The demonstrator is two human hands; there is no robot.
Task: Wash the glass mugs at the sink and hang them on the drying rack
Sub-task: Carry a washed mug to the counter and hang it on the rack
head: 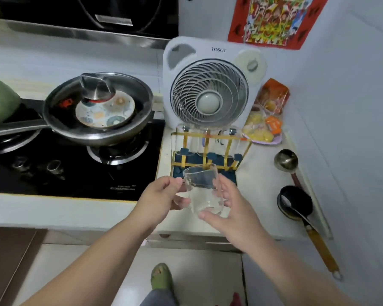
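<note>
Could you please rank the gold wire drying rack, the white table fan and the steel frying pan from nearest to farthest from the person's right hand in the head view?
From the right hand:
1. Gold wire drying rack, just beyond the fingers.
2. White table fan, standing behind the rack.
3. Steel frying pan, far left on the stove.

We hold a clear glass mug [200,191] just in front of the drying rack [210,151], its mouth tipped toward the rack. Our left hand [161,195] grips its left side and our right hand [228,208] cups its right side and base. More glasses hang upside down at the back of the rack. A white fan [210,85] stands behind the rack, a frying pan [97,111] sits to its left, and two ladles [294,195] lie to its right.
</note>
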